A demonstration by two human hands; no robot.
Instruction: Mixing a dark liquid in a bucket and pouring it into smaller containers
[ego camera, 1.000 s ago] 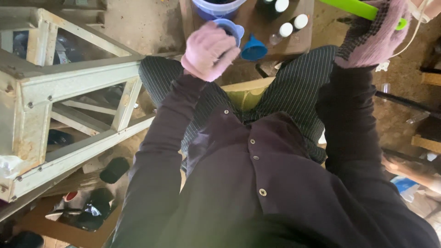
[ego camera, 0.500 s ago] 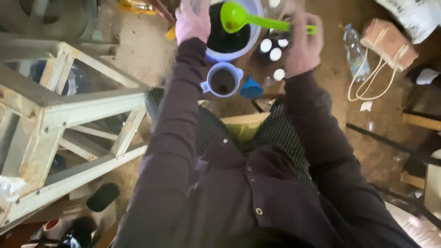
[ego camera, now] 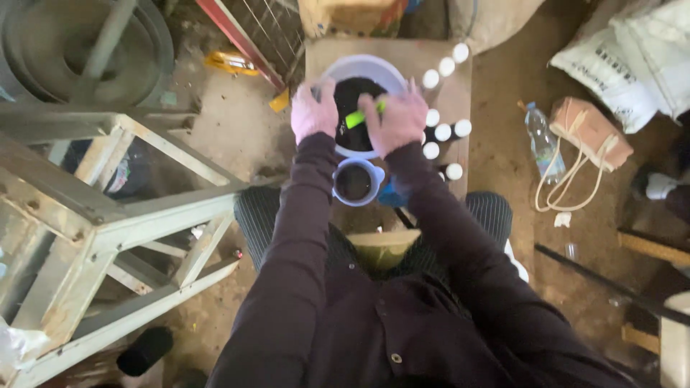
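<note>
A pale blue bowl (ego camera: 363, 68) full of dark soil stands on a low wooden board (ego camera: 460, 93) in front of me. My left hand (ego camera: 313, 112) grips the bowl's left rim. My right hand (ego camera: 397, 121) holds a bright green scoop (ego camera: 357, 117) whose end is down in the soil. Just below the bowl sits a small blue cup (ego camera: 356, 182) with dark soil inside. Several small white-capped bottles (ego camera: 443, 131) stand in a row to the right of the bowl.
A weathered wooden frame (ego camera: 108, 223) stands at my left. At right lie a plastic water bottle (ego camera: 540, 139), a pink bag with cord handles (ego camera: 588, 129) and white sacks (ego camera: 632, 57). A yellow wooden block (ego camera: 379, 246) sits between my knees on the dirt floor.
The view has tilted forward. My right hand brought the green scoop down from above into the bowl's soil. My left hand left the small cup and now holds the bowl's rim.
</note>
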